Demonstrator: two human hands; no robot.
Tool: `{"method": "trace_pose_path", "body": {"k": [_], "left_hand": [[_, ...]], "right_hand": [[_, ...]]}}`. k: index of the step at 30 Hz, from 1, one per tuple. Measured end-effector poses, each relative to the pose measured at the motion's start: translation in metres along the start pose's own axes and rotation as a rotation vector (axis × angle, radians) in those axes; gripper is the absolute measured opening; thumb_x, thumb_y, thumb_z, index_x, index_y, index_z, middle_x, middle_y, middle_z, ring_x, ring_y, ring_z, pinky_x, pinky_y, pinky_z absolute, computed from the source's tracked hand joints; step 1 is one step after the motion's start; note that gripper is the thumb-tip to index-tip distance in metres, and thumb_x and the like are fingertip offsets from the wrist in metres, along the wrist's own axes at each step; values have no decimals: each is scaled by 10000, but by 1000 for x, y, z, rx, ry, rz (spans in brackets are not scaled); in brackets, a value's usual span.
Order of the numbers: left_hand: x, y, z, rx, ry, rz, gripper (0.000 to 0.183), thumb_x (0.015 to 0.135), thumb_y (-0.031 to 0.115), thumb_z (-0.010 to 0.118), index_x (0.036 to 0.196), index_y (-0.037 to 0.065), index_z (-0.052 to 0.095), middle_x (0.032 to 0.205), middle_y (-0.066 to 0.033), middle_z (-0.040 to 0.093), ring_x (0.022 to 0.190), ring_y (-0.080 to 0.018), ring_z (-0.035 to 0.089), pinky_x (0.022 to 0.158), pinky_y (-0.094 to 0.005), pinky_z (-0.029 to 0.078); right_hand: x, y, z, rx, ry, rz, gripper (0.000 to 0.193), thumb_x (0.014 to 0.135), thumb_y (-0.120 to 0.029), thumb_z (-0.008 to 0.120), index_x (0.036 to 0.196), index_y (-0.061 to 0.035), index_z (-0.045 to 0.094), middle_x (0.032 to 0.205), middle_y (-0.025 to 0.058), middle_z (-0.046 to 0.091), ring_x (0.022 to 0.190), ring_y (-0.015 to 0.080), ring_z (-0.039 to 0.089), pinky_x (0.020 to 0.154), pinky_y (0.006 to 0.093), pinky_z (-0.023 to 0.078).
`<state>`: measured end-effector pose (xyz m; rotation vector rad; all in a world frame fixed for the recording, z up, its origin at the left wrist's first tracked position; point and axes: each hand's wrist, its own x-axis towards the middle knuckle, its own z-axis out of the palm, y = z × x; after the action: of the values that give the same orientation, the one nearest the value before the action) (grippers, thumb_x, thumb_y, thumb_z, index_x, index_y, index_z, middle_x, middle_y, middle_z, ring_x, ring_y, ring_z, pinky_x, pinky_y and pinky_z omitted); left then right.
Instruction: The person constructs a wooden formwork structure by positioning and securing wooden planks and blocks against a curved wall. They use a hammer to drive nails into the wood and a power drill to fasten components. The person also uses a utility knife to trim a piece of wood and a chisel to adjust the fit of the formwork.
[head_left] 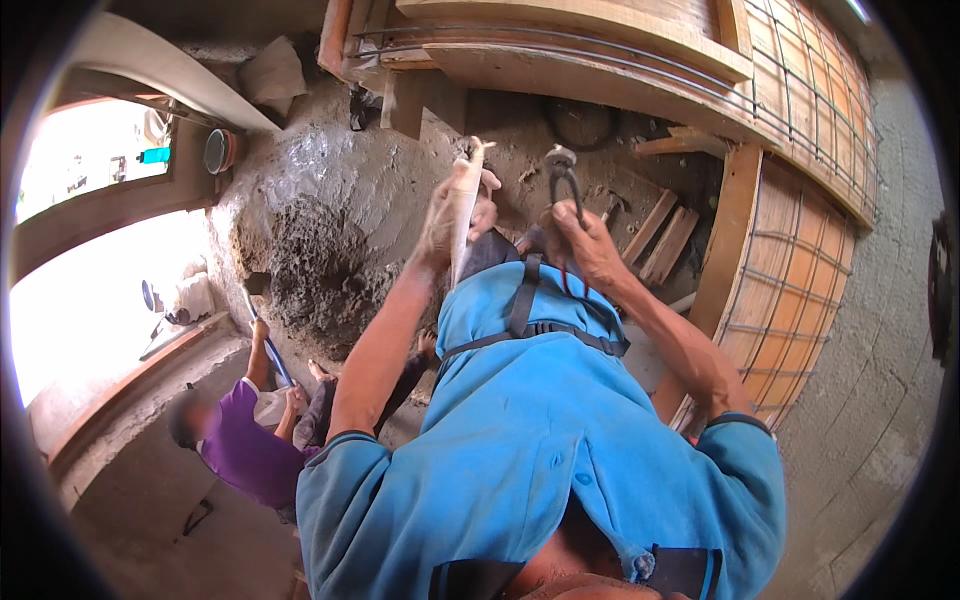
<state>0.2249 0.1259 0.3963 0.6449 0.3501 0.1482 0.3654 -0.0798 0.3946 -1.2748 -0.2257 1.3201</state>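
Note:
Gripped upright in my left hand (445, 222) is a pale, narrow strip (465, 205) with a ragged upper end. Its material is hard to make out. The fingers wrap partly round it and are slightly blurred. My right hand (588, 242) is closed on the dark handles of a pair of pincers (561, 172), whose jaws point away from me. The pincers and the strip are apart, both held out in front of my waist. A dark strap (525, 300) crosses my blue shirt just below the hands.
Wooden formwork (600, 75) with steel bars runs along the far side and the right. Short boards (660, 235) and a hammer (613, 208) lie on the ground beyond my right hand. At left, a person in purple (250, 445) holds a shovel (272, 350) beside wet mortar (325, 265). A bucket (220, 150) stands farther off.

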Motion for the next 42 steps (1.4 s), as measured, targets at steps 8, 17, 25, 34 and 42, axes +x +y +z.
{"method": "trace_pose_path", "body": {"k": [8,17,25,34,42], "left_hand": [[-12,28,-41,744,653,192,301,1033,316,637,1121,28,626,974,-21,679,859,-65,604,768,-257,510],[8,63,-43,775,598,204,342,1047,275,611,1266,12,594,1101,-45,663,998,-121,582,898,-301,486],[16,164,-77,1306,230,-141,434,1013,379,612,1283,43,664,1251,-172,698,1155,-321,670,981,-374,494],[41,195,-84,1539,-18,-132,356,1002,356,611,1224,92,699,1149,-147,719,1051,-353,677,900,-420,523],[47,182,-91,1545,-60,-82,346,1002,355,615,1191,78,702,1129,-148,719,1043,-360,672,892,-412,520]], "right_hand": [[14,-63,16,-350,11,24,492,1025,-409,614,1322,-19,566,764,-3,534,634,83,557,566,255,464],[53,-59,35,-912,56,-94,421,1053,-308,532,1417,-97,565,1044,186,613,873,242,683,803,363,509],[85,-100,24,-1201,-403,156,606,1080,-300,443,1621,-368,178,1325,205,636,1237,400,592,1148,499,399],[115,-90,40,-1381,-512,154,576,1088,-311,370,1607,-434,153,1583,182,397,1503,494,195,1184,720,217],[119,-102,56,-1415,-525,126,567,1090,-300,369,1622,-350,178,1400,185,574,1428,390,393,1261,541,217]]}}
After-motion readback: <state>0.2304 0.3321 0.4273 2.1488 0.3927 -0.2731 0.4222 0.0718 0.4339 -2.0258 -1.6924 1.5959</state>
